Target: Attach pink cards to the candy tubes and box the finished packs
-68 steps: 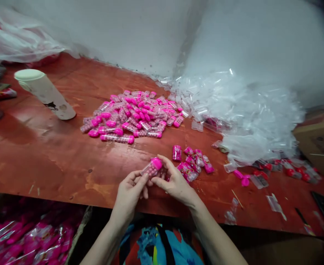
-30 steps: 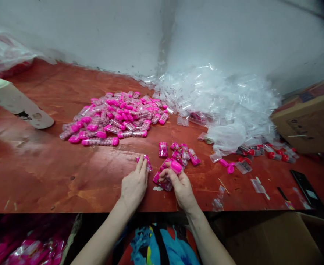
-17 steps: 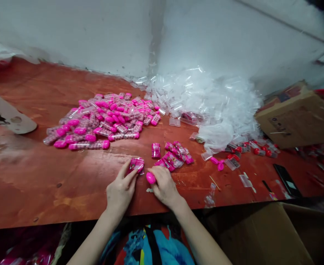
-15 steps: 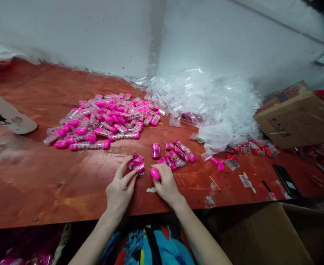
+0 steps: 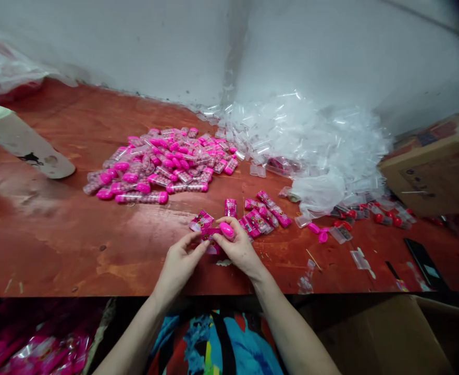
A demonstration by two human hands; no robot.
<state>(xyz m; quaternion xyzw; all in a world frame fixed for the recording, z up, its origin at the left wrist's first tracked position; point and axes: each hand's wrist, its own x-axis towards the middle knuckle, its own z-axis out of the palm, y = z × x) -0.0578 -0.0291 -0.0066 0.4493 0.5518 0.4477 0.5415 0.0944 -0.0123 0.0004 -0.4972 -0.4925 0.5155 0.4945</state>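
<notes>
left hand [image 5: 179,260] turned inward, pinching pink packet [image 5: 215,248] | right hand [image 5: 240,252] curled round pink cap [image 5: 226,229]

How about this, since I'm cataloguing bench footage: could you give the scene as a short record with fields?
Left hand: fingertips at a pink printed packet; grip unclear
Right hand: holds a pink-capped container, its body mostly hidden
Beyond the hands, left: pile of pink-capped containers with pink beads inside
Beyond the hands, right: heap of clear plastic pieces
Beside right hand: loose pink packets
Far left: pale lidded tumbler
Far right: dark phone
Surface: reddish table
</notes>
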